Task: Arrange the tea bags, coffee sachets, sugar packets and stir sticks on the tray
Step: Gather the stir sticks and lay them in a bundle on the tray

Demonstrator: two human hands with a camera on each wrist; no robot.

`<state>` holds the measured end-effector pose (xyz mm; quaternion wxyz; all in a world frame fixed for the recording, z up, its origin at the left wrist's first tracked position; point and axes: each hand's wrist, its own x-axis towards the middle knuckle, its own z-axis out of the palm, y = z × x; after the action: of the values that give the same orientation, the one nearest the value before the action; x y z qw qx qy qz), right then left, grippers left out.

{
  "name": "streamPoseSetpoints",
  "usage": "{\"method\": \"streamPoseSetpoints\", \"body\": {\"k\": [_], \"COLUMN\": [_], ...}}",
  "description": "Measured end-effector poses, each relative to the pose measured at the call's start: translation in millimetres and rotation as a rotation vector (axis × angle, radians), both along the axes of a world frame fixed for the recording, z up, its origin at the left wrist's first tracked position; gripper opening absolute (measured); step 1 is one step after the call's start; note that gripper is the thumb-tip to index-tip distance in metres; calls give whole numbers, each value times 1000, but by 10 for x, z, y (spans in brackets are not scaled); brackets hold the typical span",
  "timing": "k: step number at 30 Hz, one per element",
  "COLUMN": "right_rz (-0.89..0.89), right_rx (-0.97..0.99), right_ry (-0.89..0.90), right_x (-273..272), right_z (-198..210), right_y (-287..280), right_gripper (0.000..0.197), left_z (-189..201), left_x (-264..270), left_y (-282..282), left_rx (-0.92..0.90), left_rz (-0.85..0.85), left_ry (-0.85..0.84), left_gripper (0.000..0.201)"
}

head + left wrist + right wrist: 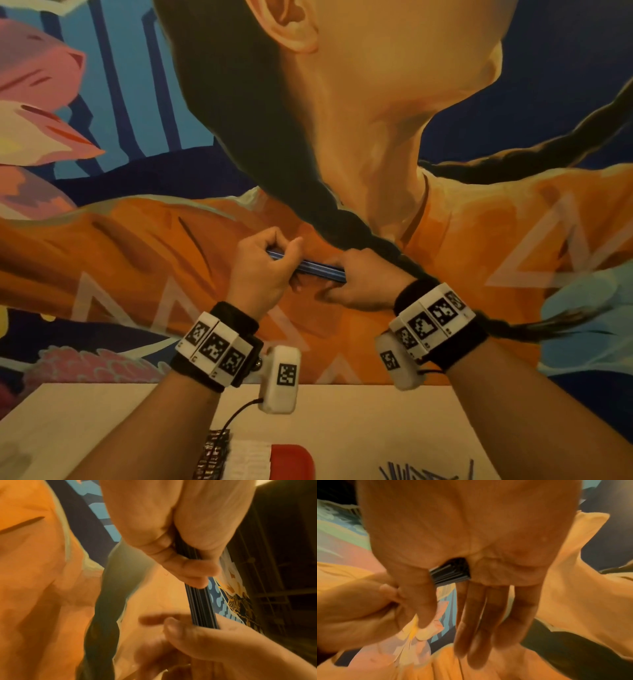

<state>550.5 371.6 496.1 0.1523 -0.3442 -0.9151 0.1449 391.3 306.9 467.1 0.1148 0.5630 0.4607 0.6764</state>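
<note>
A bundle of thin blue stir sticks is held level in the air in front of a painted wall, well above the table. My left hand grips one end with curled fingers. My right hand meets the other end. Its palm presses against the stick tips, and its fingers are straight. In the left wrist view the sticks run from my left fist down to my right palm. More loose blue stir sticks lie on the table at the bottom edge.
The white table fills the bottom of the head view. On it, under my left forearm, are dark sachets, white packets and a red rounded item, all cut off by the frame. A colourful mural covers the wall behind.
</note>
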Motion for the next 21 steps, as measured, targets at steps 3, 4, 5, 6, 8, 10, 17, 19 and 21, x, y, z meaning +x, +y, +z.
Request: {"method": "streamPoseSetpoints", "body": {"k": [3,4,5,6,8,10,17,19,21], "right_rz": [-106,-124,-135,-142,-149,-164,-305,-354,-385], "right_rx": [-83,-86,-73,-56,-44,-74,-189,-214,-226], "right_ry": [34,53,65,69,82,96,181,128,75], "right_x": [-60,-80,-94,-107,-132,-164,-229,-233,-237], "right_z": [-69,-99,-129,-161,-237,-352,-962,-1187,-1427], "right_y": [-46,-49,-37,-32,-17,39,158,175,173], "right_gripper": [11,15,17,16,11,10,17,12,15], "left_z": [9,10,6,-3,-44,-102,-730,-1045,-1367], "left_x": [-28,-43,-61,-76,-102,-111,-38,84,176], "left_y": [53,67,79,91,119,141,262,306,352], "left_rx": [-7,-17,-26,-33,-44,-68,-355,-403,-431], "left_rz": [58,67,70,69,55,20,-240,-312,-317], "left_ry": [109,117,116,113,106,83,-302,-413,-556], "left_gripper": [28,28,28,28,28,26,45,25,16]}}
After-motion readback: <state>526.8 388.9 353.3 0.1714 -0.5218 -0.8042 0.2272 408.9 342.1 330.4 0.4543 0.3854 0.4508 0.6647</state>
